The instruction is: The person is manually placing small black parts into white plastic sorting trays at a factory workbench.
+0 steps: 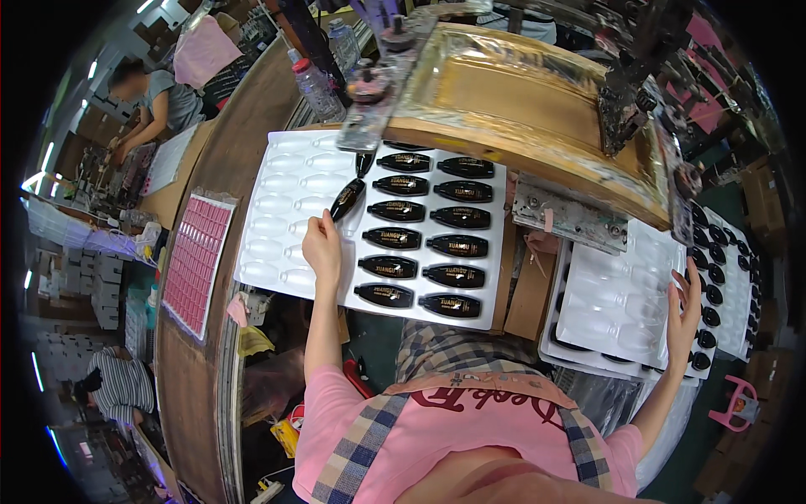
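Note:
My left hand is closed in a pinch on the lower end of a glossy black bottle-shaped piece, which it holds tilted over a white moulded tray. The tray's left part shows bare pockets. To the right, black pieces with gold print lie in two columns. One more black piece sits just above the held one, partly hidden by a metal clamp. My right hand has its fingers stretched out at the right edge of another white tray; whether it touches that tray I cannot tell.
A wooden-framed printing screen on a metal machine arm overhangs the trays. Further right stands a tray of black pieces. A sheet of pink rectangles lies on the brown bench. A red-capped bottle stands behind. Co-workers sit at left.

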Motion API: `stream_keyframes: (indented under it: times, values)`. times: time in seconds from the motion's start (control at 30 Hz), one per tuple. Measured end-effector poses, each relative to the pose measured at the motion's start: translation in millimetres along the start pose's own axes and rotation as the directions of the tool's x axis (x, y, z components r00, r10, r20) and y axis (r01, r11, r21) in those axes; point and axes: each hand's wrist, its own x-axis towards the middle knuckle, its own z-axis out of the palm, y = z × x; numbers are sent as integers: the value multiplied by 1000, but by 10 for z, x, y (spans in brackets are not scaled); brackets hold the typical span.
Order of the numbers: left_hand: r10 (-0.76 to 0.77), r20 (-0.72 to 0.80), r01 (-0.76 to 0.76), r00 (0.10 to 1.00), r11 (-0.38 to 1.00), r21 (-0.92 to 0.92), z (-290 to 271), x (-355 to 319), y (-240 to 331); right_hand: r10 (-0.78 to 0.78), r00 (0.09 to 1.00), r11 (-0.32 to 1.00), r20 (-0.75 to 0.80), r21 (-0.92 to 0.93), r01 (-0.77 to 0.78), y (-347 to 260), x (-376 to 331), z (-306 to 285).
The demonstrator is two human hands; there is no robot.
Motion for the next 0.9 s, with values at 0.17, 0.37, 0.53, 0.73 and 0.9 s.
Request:
stream_keyframes:
  times: [0.17,0.37,0.53,0.73,0.9]
  values:
    - [117,66,-129,991,964,232,-8,-103,72,105,994,962,-26,-250,-108,-46,-147,-165]
    - [296,45,-294,954,899,325,-14,-93,142,493,865,445,-97,-826,-346,38,-587,-571]
    - [389,83,-371,917,912,-176,-63,-22,880,393,916,516,-86,-803,-297,483,-846,-654]
    - [710,146,-450,689,576,-682,397,58,2087,319,946,662,-56,-701,-265,710,-928,-709]
    - [952,-136,-900,273,202,-387,996,243,2458,261,961,694,-91,-675,-252,675,-921,-755]
